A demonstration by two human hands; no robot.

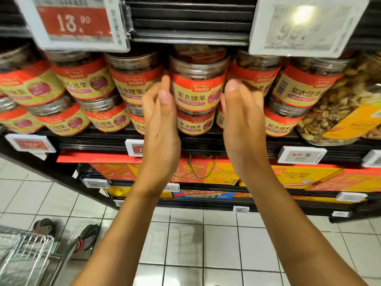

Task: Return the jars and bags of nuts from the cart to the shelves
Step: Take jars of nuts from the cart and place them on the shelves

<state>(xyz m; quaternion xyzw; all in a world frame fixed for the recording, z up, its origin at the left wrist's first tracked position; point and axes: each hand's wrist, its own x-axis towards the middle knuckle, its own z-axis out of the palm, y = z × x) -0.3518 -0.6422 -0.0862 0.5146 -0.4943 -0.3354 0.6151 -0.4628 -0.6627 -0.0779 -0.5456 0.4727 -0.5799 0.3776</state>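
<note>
Forearms rise mid-frame: left hand [160, 124] and right hand [243, 120] flank the top jar [198, 91].
Both hands are flat, fingers straight, at its sides; perched on a lower jar [195, 122] at the shelf [206, 144] front, it would likely tip forward if released off-centre.

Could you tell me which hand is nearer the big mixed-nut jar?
Right. The right hand lies left of the big mixed-nut jar; the left hand lies farther left, across the centre jar.

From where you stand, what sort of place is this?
Most likely a supermarket aisle: black shelves stacked with rows of identical labelled nut jars, electronic price tags clipped to the shelf edges, one reading 13.90, and a wire shopping cart on the tiled floor.
</note>
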